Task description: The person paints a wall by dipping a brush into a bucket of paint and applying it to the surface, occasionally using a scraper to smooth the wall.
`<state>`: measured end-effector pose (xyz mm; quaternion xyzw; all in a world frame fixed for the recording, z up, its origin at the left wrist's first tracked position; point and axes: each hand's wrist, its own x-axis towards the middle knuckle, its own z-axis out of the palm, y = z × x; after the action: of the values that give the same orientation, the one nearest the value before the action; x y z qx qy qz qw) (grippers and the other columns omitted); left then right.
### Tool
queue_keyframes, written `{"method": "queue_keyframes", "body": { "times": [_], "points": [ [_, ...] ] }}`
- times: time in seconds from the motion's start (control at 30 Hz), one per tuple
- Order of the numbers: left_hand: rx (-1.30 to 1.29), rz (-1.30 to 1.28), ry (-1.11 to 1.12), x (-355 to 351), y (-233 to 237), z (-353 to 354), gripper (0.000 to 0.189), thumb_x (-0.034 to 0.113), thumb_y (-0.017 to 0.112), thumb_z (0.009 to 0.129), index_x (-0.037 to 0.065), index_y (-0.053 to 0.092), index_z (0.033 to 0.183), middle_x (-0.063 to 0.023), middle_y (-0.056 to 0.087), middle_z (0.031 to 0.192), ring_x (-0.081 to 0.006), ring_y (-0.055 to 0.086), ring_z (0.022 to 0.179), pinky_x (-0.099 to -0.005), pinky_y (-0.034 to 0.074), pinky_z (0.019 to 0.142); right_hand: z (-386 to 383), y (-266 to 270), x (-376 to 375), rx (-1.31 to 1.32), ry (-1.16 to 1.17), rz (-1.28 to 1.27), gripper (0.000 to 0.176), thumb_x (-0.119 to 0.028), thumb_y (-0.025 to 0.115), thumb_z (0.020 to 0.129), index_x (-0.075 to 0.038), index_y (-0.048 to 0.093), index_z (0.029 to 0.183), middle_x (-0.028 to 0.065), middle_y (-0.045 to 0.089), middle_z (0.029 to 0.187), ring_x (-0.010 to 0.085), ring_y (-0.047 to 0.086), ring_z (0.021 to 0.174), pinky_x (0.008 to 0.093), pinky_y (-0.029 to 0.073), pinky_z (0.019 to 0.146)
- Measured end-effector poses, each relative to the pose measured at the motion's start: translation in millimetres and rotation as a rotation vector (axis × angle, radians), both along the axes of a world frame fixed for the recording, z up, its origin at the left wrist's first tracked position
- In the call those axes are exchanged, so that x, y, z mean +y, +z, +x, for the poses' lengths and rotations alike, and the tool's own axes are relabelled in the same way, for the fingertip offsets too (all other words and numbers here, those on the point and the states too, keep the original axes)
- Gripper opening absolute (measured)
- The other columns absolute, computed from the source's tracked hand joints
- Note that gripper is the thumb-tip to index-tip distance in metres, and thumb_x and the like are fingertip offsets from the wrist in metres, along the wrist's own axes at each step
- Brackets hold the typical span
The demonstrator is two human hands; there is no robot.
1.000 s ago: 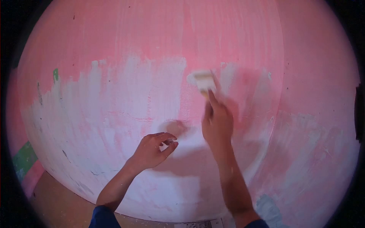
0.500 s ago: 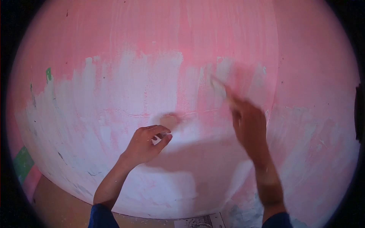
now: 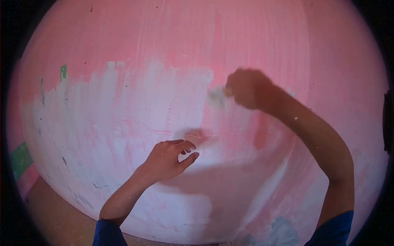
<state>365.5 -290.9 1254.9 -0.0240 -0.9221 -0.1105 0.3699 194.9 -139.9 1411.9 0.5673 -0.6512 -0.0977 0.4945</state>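
A pink wall [image 3: 180, 37] fills the view, with a broad patch of white filler [image 3: 139, 94] spread over it in vertical streaks. My right hand [image 3: 248, 88] is closed around the handle of what looks like a putty knife [image 3: 217, 97]. Its pale blade is smeared by motion and lies at the right border of the white patch; the handle is hidden in my fist. Lower and to the left, my left hand [image 3: 170, 160] hovers before the wall, fingers loosely bent and thumb apart, with nothing visible in it.
A thin horizontal crack [image 3: 230, 134] runs across the wall near mid-height. Green paint marks [image 3: 63, 72] and a green band [image 3: 20, 160] show at the left. Brown floor [image 3: 61, 211] meets the wall at the lower left. Grey-white smears [image 3: 284, 233] sit at the lower right.
My right hand has swung up and to the left, turning the putty knife toward the white patch. My left hand has shifted slightly right. The view has moved a little.
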Motion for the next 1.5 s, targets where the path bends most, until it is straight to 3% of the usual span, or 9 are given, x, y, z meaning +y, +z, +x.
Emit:
{"method": "queue_keyframes", "body": {
  "times": [0.27, 0.33, 0.57, 0.7, 0.73, 0.87, 1.03, 1.23, 1.5],
  "points": [
    [-0.016, 0.03, 0.011, 8, -10, -6, 0.022, 0.024, 0.06, 0.082, 0.003, 0.064, 0.09, -0.0105, 0.066, 0.086, -0.0222, 0.064, 0.075, -0.0312, 0.051, 0.064, 19, -201, -16, 0.269, -0.158, -0.018, 0.02, -0.006, 0.053, 0.073, 0.004, 0.064, 0.086, 0.0266, 0.058, 0.097, 0.0335, 0.062, 0.08, 0.0428, 0.051, 0.068],
    [-0.019, 0.023, -0.008, 15, -9, -7, 0.023, 0.026, 0.059, 0.082, 0.005, 0.063, 0.089, -0.0107, 0.065, 0.084, -0.0228, 0.064, 0.074, -0.033, 0.05, 0.064, 31, -184, 10, -0.504, -0.034, 0.463, 0.019, -0.011, 0.052, 0.076, 0.001, 0.066, 0.084, 0.022, 0.062, 0.094, 0.0309, 0.063, 0.08, 0.0453, 0.05, 0.066],
    [-0.016, -0.009, -0.049, 27, -3, -19, 0.022, 0.026, 0.059, 0.082, 0.005, 0.063, 0.087, -0.0105, 0.065, 0.084, -0.0229, 0.064, 0.076, -0.0344, 0.05, 0.063, -14, 10, 69, 0.006, -0.194, -0.395, 0.013, -0.01, 0.047, 0.079, -0.007, 0.06, 0.081, 0.011, 0.06, 0.077, 0.0275, 0.058, 0.068, 0.0403, 0.046, 0.06],
    [-0.06, -0.02, -0.089, 39, -12, -35, 0.022, 0.026, 0.059, 0.082, 0.005, 0.063, 0.087, -0.0107, 0.065, 0.084, -0.0233, 0.064, 0.076, -0.0344, 0.05, 0.064, -42, -146, 42, 0.582, -0.407, -0.182, 0.018, -0.003, 0.054, 0.073, 0.002, 0.059, 0.089, 0.0112, 0.056, 0.07, 0.0198, 0.054, 0.054, 0.0356, 0.046, 0.05],
    [-0.066, -0.029, -0.096, 42, -12, -39, 0.022, 0.025, 0.059, 0.082, 0.005, 0.063, 0.087, -0.0108, 0.065, 0.084, -0.0236, 0.064, 0.075, -0.0344, 0.05, 0.064, -53, -219, 29, -0.121, -0.016, -0.331, 0.02, -0.003, 0.055, 0.071, 0.002, 0.063, 0.088, 0.015, 0.061, 0.074, 0.0209, 0.059, 0.058, 0.0369, 0.049, 0.054],
    [-0.087, -0.121, -0.116, 60, -6, -53, 0.021, 0.024, 0.06, 0.081, 0.004, 0.062, 0.087, -0.0112, 0.065, 0.085, -0.0241, 0.065, 0.074, -0.0343, 0.051, 0.065, -37, -147, 59, -0.374, -0.249, 0.301, 0.019, -0.019, 0.055, 0.077, -0.004, 0.066, 0.076, 0.0172, 0.065, 0.079, 0.0299, 0.065, 0.071, 0.0434, 0.051, 0.067],
    [-0.029, -0.066, -0.189, 74, 0, -68, 0.02, 0.023, 0.061, 0.08, 0.004, 0.062, 0.087, -0.012, 0.065, 0.084, -0.0248, 0.064, 0.073, -0.0346, 0.051, 0.065, -51, -11, 95, 0.069, 0.038, -0.445, 0.016, -0.009, 0.05, 0.076, -0.004, 0.062, 0.084, 0.0133, 0.059, 0.069, 0.0267, 0.059, 0.065, 0.0399, 0.047, 0.053],
    [-0.087, -0.079, -0.206, 82, -16, -77, 0.02, 0.023, 0.061, 0.079, 0.004, 0.063, 0.086, -0.013, 0.065, 0.083, -0.0253, 0.064, 0.073, -0.035, 0.05, 0.064, -50, -252, 80, 0.142, -0.283, 0.006, 0.014, -0.003, 0.05, 0.079, 0.003, 0.062, 0.085, 0.02, 0.061, 0.081, 0.0242, 0.061, 0.071, 0.0346, 0.049, 0.06],
    [-0.06, -0.13, -0.256, 107, 2, -82, 0.023, 0.025, 0.06, 0.08, 0.004, 0.063, 0.087, -0.0137, 0.065, 0.082, -0.025, 0.065, 0.073, -0.0354, 0.051, 0.065, -81, -21, 131, -0.289, -0.299, -0.215, 0.015, -0.013, 0.053, 0.075, -0.007, 0.064, 0.082, 0.0136, 0.063, 0.077, 0.0313, 0.06, 0.072, 0.0415, 0.048, 0.062]
  ]
}}
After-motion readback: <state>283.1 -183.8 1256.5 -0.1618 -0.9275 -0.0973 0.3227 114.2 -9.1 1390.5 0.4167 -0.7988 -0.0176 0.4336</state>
